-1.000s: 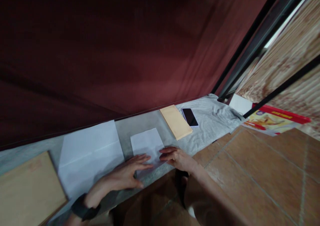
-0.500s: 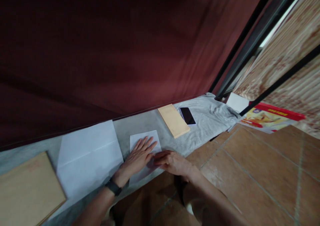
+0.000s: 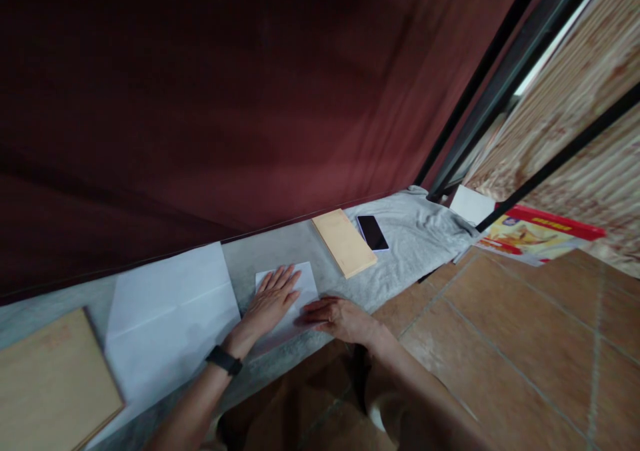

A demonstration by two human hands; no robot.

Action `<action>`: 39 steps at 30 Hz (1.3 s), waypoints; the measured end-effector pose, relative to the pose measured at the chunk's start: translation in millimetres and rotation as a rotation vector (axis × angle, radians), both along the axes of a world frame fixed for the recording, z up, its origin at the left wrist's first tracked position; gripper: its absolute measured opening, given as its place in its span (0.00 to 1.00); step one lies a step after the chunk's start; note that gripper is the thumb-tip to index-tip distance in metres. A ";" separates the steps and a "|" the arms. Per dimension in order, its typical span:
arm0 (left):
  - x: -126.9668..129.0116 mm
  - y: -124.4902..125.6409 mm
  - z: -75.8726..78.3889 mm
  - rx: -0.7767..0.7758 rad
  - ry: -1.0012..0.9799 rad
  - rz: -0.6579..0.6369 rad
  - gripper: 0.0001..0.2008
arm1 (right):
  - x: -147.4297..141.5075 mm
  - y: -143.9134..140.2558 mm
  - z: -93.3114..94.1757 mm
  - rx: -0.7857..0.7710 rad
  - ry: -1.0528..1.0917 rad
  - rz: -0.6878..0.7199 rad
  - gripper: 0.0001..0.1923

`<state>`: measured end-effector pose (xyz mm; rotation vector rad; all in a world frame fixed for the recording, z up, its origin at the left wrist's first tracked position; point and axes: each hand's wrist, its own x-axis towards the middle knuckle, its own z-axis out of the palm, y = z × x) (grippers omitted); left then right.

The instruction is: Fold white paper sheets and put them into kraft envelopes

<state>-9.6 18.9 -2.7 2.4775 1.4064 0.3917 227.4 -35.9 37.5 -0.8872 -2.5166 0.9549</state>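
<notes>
Room setting, dim light.
Dark red backdrop [image 3: 250,104] behind narrow tabletop [image 3: 410,238] draped in grey; black bar [image 3: 560,160] slanting at right; brown tiled floor [image 3: 530,324], pale grout; streaked brown-and-cream surface [image 3: 590,58] upper right.

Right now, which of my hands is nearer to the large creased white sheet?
Left. The left hand lies on the smaller white paper, just right of the large sheet; the right hand is farther right, at the smaller paper's right side.

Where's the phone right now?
Head view, right of centre: the phone lies face-up on the grey cloth, close along the right side of the smaller tan packet.
</notes>
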 end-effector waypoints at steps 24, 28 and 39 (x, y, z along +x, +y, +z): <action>-40.3 -78.1 41.4 -0.321 -0.332 -0.029 0.25 | 13.0 4.0 -13.8 -0.075 0.156 -0.315 0.12; -32.5 -77.4 41.8 -0.335 -0.465 0.274 0.15 | 7.3 10.3 -20.1 -0.058 0.185 -0.527 0.07; -27.1 -57.1 41.3 -0.294 -0.634 0.524 0.16 | -20.7 32.4 -21.5 -0.004 0.140 -0.747 0.08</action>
